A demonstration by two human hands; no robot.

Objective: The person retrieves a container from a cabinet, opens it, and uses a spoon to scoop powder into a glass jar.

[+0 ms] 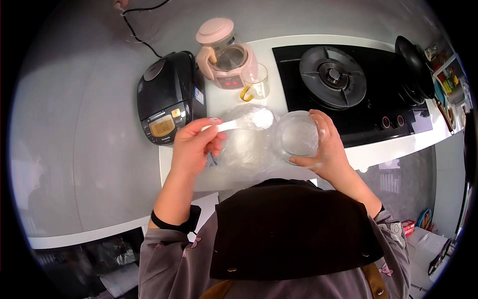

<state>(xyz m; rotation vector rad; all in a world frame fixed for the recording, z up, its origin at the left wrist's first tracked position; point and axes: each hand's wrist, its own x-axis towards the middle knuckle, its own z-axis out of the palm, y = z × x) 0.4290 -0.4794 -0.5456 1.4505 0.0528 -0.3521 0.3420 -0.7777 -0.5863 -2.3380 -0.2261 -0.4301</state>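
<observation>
My left hand (196,144) grips the handle of a white spoon (233,124), whose bowl is heaped with white powder (262,118). Just right of the spoon's bowl, my right hand (328,145) holds a clear round container (298,135) by its side. White residue clings to the fingers of that hand. Beneath the spoon lies a clear plastic bag (244,157) on the white countertop; something pale shows through it, but its contents are not clear. A glass cup (261,88) with a yellow handle stands behind the bag.
A black rice cooker (168,93) stands at the left, beside a pink electric kettle (227,67) with a glass body. At the right is a black gas hob (377,93) with a large burner (333,76). Black pans (412,71) stand at its far right end.
</observation>
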